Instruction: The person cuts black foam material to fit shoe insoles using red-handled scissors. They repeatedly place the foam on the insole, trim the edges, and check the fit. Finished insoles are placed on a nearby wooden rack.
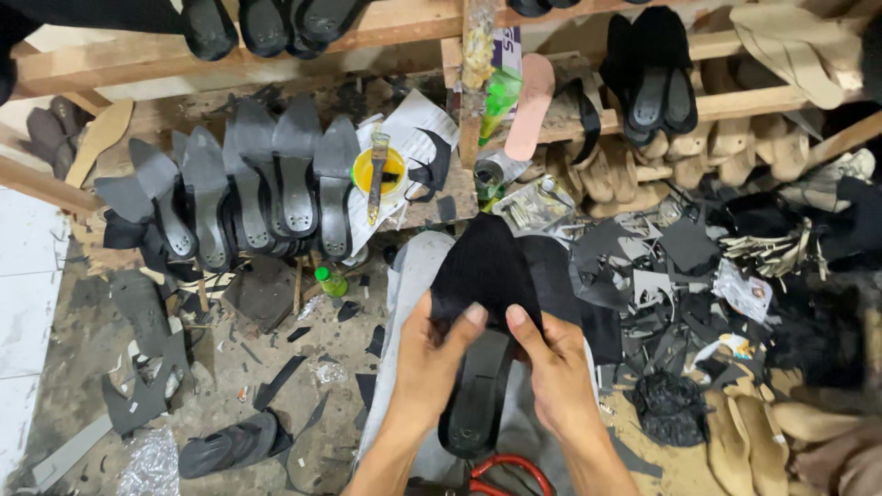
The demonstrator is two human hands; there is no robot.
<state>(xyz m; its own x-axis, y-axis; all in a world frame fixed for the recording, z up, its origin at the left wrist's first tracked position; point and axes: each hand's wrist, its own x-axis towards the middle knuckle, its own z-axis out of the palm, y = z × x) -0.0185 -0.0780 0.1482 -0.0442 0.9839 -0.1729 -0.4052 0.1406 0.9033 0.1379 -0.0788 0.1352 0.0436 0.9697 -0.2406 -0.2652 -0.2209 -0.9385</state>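
While I sat over my lap, my left hand (430, 354) and right hand (554, 363) both held one black shoe (487, 303), each grip closed on it. The shoe lay sole up between my hands, toe pointing away from me, its heel end down toward my wrists. My left thumb pressed the black upper (482, 262) near the sole's (478, 386) edge, and my right thumb pressed it from the other side, so the sole ran straight down the gap between my two grips. The shoe rested against a grey cloth (413, 266) over my knees.

Ahead of me to the left, a row of grey soles (266, 184) stood upright against a wooden rack (119, 60). Just right of them sat a yellow tin (378, 173) with a brush (378, 174) across it, on white paper (413, 119). A small green bottle (331, 280) stood on the floor (83, 349) below. To my right lay a heap of black scraps (661, 276), well apart from the shoe, with tan insoles (753, 441) beside them. A red handle (510, 468) showed under my wrists.
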